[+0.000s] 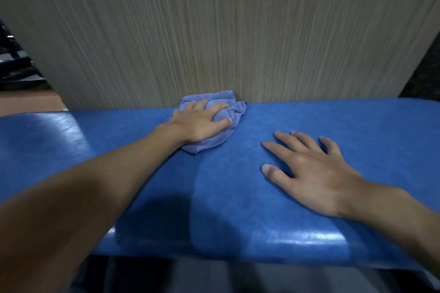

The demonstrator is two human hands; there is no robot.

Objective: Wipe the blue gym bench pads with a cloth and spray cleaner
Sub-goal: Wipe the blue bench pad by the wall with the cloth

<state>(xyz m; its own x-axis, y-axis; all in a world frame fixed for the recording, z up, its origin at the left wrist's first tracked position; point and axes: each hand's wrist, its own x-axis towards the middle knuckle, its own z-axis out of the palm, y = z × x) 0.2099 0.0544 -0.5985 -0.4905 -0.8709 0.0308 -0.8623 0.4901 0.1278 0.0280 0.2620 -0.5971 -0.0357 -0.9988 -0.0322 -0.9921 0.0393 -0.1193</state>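
Observation:
A long blue bench pad (226, 197) runs across the view, with a second blue pad (35, 140) adjoining it at the left. A crumpled light-blue cloth (214, 140) lies at the pad's far edge against the wall. My left hand (200, 121) lies on top of the cloth with its fingers curled into the bunched fabric. To the right, my right hand (309, 173) rests flat on the pad with its fingers spread. A broad darker streak (214, 197) crosses the pad from the cloth toward the near edge. No spray bottle is in view.
A beige wood-grain wall panel (226, 31) rises directly behind the bench. Dark equipment (16, 64) shows at the far left beyond the panel. Below the pad's near edge is shadowed floor (190, 278).

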